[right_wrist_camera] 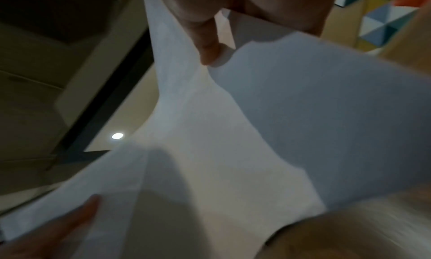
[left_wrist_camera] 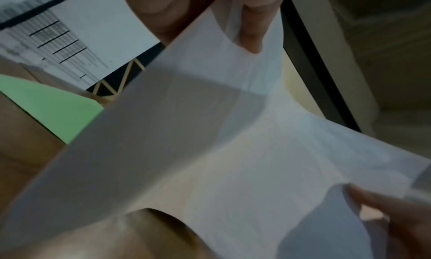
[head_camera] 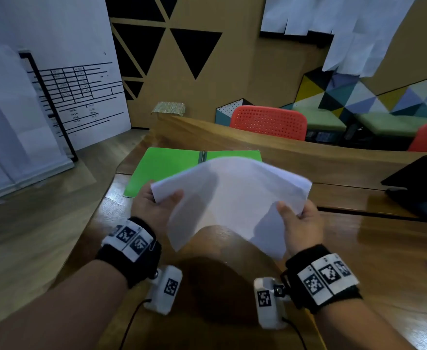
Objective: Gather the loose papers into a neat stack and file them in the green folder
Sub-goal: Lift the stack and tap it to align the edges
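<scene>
Nearest the head camera, both forearms reach in from the bottom edge, each with a black wrist strap carrying white coded tags. Just past the straps, the left hand (head_camera: 154,205) pinches one side of a stack of white papers (head_camera: 232,198), thumb on top, while the right hand (head_camera: 302,223) pinches the opposite side the same way; the fingers of both hands are hidden under the sheets in this view. The stack is held above the wooden desk (head_camera: 384,261), bowed upward in the middle with its near corners drooping, and how many sheets it holds cannot be made out. The left wrist view is blurred and mostly filled by the underside of the papers (left_wrist_camera: 210,143), with a finger of the left hand (left_wrist_camera: 251,32) pressed against it at the top. The right wrist view is equally soft: the right hand (right_wrist_camera: 210,32) has a finger against the underside of the papers (right_wrist_camera: 256,124). Beyond the stack, the green folder (head_camera: 161,170) lies open and flat on the desk; the papers cover much of its right half. At the right edge of the desk a dark object, perhaps a laptop (head_camera: 419,183), is cut off by the picture's border. Farther back stand red perforated chairs (head_camera: 269,122), one only partly in view.
</scene>
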Available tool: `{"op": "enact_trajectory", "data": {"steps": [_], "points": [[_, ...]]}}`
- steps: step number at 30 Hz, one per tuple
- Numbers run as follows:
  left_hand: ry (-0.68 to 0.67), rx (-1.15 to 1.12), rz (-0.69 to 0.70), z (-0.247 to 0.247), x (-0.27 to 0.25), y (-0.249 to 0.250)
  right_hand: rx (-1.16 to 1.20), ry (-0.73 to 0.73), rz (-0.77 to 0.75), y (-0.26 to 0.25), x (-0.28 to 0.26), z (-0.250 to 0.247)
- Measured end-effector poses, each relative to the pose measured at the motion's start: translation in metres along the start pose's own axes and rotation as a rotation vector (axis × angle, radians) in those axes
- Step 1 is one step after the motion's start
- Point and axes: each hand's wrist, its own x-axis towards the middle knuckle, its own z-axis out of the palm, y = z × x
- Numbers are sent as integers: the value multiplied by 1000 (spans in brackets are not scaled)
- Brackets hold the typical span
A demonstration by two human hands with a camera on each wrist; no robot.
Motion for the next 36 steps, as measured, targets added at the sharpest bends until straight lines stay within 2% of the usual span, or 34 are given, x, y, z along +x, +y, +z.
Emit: {"op": "enact_trajectory", "data": {"steps": [2, 6, 10, 15, 23, 26, 27, 31, 34, 36], "points": [[-121, 180, -53, -3, -4, -17, -28, 40, 91, 21, 0, -3], [-126, 370, -102, -9, -12, -31, 0, 65, 177, 40, 1, -7], [-98, 229, -56, -10, -9, -23, 43, 51, 234, 36, 6, -6], [-28, 41, -166, -9, 6, -26, 47, 108, 272, 30, 19, -5], [-73, -79, -184, -7, 8, -18, 64, 75, 279, 28, 25, -8], [-191, 15, -137, -11, 1, -17, 99, 59, 249, 29, 23, -8], [-193, 55, -138, -11, 1, -18, 100, 68, 238, 29, 21, -6], [-39, -53, -283, -6, 4, -17, 120, 74, 279, 17, 21, -7], [-10, 53, -244, -6, 4, -17, 115, 25, 245, 16, 21, -8], [-84, 44, -169, -10, 1, -15, 143, -69, 210, 24, 21, -10]]}}
